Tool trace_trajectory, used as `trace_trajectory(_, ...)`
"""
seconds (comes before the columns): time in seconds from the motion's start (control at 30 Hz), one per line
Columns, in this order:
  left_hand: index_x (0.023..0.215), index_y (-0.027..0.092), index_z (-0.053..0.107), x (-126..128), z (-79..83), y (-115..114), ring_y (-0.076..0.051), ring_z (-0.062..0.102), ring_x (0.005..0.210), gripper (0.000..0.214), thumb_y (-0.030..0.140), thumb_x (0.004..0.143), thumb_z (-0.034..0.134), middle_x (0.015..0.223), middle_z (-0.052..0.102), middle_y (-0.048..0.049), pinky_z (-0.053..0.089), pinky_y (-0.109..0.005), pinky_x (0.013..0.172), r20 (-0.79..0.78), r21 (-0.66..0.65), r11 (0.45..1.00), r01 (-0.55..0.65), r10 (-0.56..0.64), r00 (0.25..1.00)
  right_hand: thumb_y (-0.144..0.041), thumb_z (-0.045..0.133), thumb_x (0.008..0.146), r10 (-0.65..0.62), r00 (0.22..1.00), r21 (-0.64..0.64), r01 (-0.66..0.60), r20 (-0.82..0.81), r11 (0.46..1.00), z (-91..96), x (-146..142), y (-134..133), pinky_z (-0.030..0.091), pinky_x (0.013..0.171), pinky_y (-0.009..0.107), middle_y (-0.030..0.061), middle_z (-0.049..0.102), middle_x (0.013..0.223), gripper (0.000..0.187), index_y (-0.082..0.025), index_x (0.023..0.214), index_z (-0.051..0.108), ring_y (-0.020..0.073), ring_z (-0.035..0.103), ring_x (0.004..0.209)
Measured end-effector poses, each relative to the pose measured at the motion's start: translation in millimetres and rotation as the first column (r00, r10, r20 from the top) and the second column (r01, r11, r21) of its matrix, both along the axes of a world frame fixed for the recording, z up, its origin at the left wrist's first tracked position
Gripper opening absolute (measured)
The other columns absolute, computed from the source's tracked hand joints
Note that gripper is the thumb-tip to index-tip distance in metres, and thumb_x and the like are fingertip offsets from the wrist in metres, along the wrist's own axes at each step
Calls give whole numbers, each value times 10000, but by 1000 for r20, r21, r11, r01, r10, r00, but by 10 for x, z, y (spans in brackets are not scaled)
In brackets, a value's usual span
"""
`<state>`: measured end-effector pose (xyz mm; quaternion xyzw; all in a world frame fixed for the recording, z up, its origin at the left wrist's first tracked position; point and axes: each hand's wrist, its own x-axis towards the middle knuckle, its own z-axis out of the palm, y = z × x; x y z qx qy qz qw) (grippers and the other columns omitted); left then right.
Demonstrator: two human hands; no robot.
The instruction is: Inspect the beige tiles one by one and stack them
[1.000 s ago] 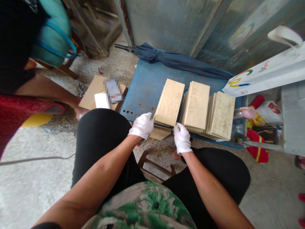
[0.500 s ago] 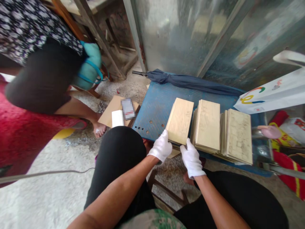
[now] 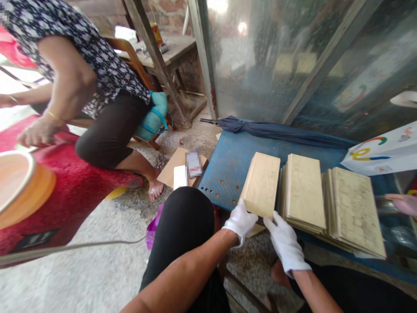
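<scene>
Leftward the view has been swung; the left hand (image 3: 241, 224) and right hand (image 3: 286, 244) are laid, fingers apart, at the near corners of the left board stack (image 3: 263, 182), whether grasping cannot be told. Before the umbrella (image 3: 286, 134), on the blue bench (image 3: 232, 148), probably stiff, slide-prone layers are best held by both long edges.

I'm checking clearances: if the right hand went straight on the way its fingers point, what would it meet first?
Most likely the leftmost stack of boards, at its near right corner. The right hand is close beside it; whether they touch is unclear.
</scene>
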<state>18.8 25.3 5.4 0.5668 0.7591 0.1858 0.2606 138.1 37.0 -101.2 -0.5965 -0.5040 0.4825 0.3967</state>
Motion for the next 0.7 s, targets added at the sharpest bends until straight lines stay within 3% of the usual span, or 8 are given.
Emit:
trace_trajectory(0.1,1159,133,564,-6,15,-48,-252,658,978,457,185,708,613,1078,688,-133,497,-310,814,-15,-16,1000,1,-1,1000,-565,492,725,7,999,-16,-8,-42,1000,46,32,-72,283,1120,389,187,480,1402,806,-36,1333,520,321,419,1328)
trace_trajectory(0.23,1058,142,613,-104,-37,-112,-224,667,911,349,195,713,625,1009,705,-111,493,-272,735,23,23,999,-49,49,999,-575,553,693,-6,984,34,12,-176,999,98,90,-253,407,1012,356,143,628,1242,636,-115,1116,674,308,548,1195)
trace_trajectory(0.37,907,124,602,-194,-92,-172,-166,648,633,162,143,746,605,734,681,-62,452,-229,522,164,-48,985,-167,173,971,-611,583,675,22,952,21,-16,-306,1000,107,173,-396,468,896,321,104,710,1051,540,-142,909,714,278,632,1028)
trace_trajectory(0.53,775,133,566,-186,-90,-228,-125,603,466,46,95,799,573,543,627,-9,450,-200,450,502,-223,963,-150,245,829,-673,564,715,39,929,-34,-56,-368,998,79,247,-302,454,937,329,107,709,1061,614,-131,963,711,272,626,1063)
trace_trajectory(0.7,723,121,596,-265,-135,-294,-126,625,471,87,142,772,664,578,670,-37,484,-196,456,509,-285,958,-43,189,840,-660,606,712,-37,913,2,42,-406,999,46,234,-70,435,997,337,128,680,1146,630,-112,1007,706,277,577,1171)
